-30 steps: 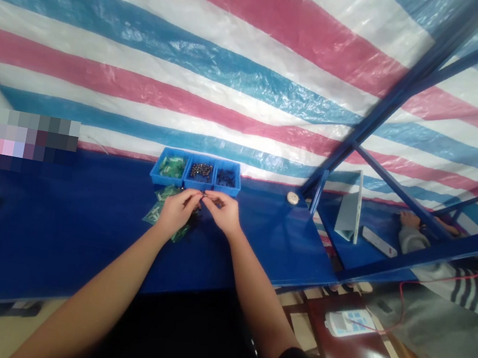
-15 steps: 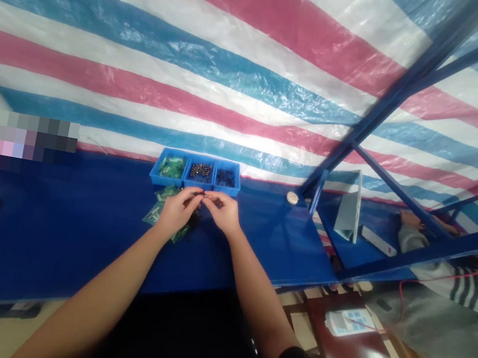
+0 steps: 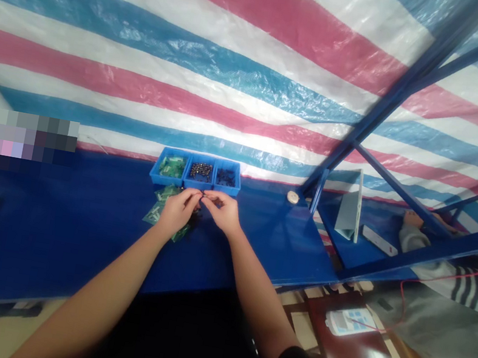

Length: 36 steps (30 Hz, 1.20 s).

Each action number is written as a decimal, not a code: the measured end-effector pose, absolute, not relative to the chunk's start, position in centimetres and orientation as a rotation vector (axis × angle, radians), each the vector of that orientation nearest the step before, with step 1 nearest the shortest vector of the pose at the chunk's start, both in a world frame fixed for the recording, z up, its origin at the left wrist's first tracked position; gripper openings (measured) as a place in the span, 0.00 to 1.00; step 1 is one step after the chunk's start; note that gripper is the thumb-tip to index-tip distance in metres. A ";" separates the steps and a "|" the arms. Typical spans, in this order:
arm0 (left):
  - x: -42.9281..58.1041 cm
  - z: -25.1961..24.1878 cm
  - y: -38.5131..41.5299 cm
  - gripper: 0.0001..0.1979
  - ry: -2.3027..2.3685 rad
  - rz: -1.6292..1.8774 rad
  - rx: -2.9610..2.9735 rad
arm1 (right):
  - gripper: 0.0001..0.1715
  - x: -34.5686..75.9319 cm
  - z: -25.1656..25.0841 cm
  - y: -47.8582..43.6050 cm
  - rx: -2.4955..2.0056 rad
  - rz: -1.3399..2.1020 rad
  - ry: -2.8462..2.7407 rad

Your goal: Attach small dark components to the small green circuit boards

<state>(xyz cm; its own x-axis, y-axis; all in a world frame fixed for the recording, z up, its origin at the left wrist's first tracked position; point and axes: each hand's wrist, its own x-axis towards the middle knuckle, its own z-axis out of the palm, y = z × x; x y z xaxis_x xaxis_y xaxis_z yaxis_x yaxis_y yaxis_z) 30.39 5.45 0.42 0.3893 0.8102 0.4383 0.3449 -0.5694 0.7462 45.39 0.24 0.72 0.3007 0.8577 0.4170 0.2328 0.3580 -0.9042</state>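
My left hand [image 3: 178, 210] and my right hand [image 3: 223, 210] meet fingertip to fingertip above the table. Both are closed in a pinch around something small and dark that I cannot make out. Under and beside my left hand lie green circuit boards [image 3: 153, 212], some partly hidden by the hand. Small dark pieces show below the fingers. Just beyond the hands stand three joined blue bins: the left bin [image 3: 154, 171] holds green boards, the middle bin [image 3: 197, 184] small dark and brassy parts, the right bin [image 3: 230, 190] small black parts.
The blue table [image 3: 87, 226] runs up to a striped plastic sheet [image 3: 190, 90]. A round whitish object [image 3: 292, 198] lies to the right, near the blue metal frame [image 3: 369, 122]. A tablet-like panel [image 3: 348, 214] stands beyond it. Another person's sleeve [image 3: 456, 285] is at far right.
My hands stay together in nearly the same place, with only slight finger movement. At far right, the other person's arm has shifted slightly.
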 end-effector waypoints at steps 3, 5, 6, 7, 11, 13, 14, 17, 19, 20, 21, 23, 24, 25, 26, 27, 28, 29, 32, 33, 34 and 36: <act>30.4 0.4 5.4 0.16 0.984 1.117 2.049 | 0.17 45.4 0.6 0.3 -1.148 0.601 -1.189; 30.5 0.3 5.4 0.17 0.980 1.132 2.041 | 0.17 45.5 0.6 0.3 -1.122 0.624 -1.174; 30.5 0.3 5.4 0.17 0.975 1.140 2.049 | 0.17 45.5 0.6 0.3 -1.109 0.633 -1.172; 30.5 0.3 5.4 0.17 0.969 1.147 2.063 | 0.17 45.4 0.7 0.3 -1.099 0.639 -1.171; 30.4 0.2 5.5 0.15 0.974 1.165 2.110 | 0.17 45.4 0.9 0.2 -1.128 0.634 -1.181; 30.4 0.2 5.6 0.15 0.979 1.154 2.120 | 0.17 45.3 0.9 0.1 -1.146 0.620 -1.197; 30.4 0.2 5.6 0.15 0.980 1.146 2.124 | 0.17 45.3 1.0 0.1 -1.147 0.614 -1.207; 30.4 0.2 5.7 0.14 0.992 1.129 2.131 | 0.16 45.3 0.9 0.1 -1.146 0.599 -1.223; 30.4 0.3 5.6 0.14 1.003 1.122 2.132 | 0.17 45.3 0.8 0.1 -1.156 0.594 -1.224; 30.4 0.3 5.6 0.14 1.004 1.115 2.132 | 0.17 45.4 0.8 0.2 -1.163 0.592 -1.224; 30.4 0.4 5.5 0.14 1.000 1.107 2.131 | 0.17 45.4 0.8 0.2 -1.169 0.591 -1.224; 30.4 0.5 5.5 0.14 0.984 1.100 2.118 | 0.17 45.4 0.8 0.2 -1.174 0.580 -1.221; 30.5 0.5 5.4 0.15 0.982 1.103 2.106 | 0.17 45.5 0.8 0.2 -1.176 0.572 -1.216; 30.5 0.5 5.4 0.15 0.985 1.112 2.093 | 0.17 45.5 0.9 0.2 -1.177 0.565 -1.212; 30.5 0.5 5.4 0.16 0.990 1.121 2.082 | 0.18 45.5 0.9 0.2 -1.177 0.560 -1.205; 30.5 0.5 5.4 0.17 0.993 1.129 2.078 | 0.18 45.5 0.9 0.1 -1.177 0.559 -1.199; 30.5 0.5 5.4 0.17 0.994 1.134 2.081 | 0.18 45.5 1.0 0.1 -1.175 0.560 -1.196; 30.5 0.4 5.4 0.17 0.993 1.138 2.091 | 0.18 45.4 1.0 0.1 -1.171 0.563 -1.197; 30.5 0.2 5.5 0.16 0.996 1.150 2.133 | 0.17 45.3 1.2 0.0 -1.157 0.562 -1.206; 30.4 0.2 5.6 0.16 1.000 1.150 2.146 | 0.16 45.3 1.2 -0.1 -1.156 0.562 -1.210; 30.4 0.1 5.6 0.16 1.000 1.144 2.160 | 0.16 45.3 1.2 -0.1 -1.159 0.563 -1.213; 30.3 0.1 5.7 0.16 0.986 1.112 2.191 | 0.16 45.3 1.3 -0.2 -1.173 0.562 -1.221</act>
<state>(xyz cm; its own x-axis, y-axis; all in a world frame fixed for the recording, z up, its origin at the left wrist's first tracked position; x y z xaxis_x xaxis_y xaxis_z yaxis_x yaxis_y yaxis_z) 30.34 5.69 0.10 0.4076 0.7787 0.4769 0.3804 -0.6196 0.6866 45.27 -0.15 1.33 0.3123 0.8532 0.4178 0.2369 0.3560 -0.9040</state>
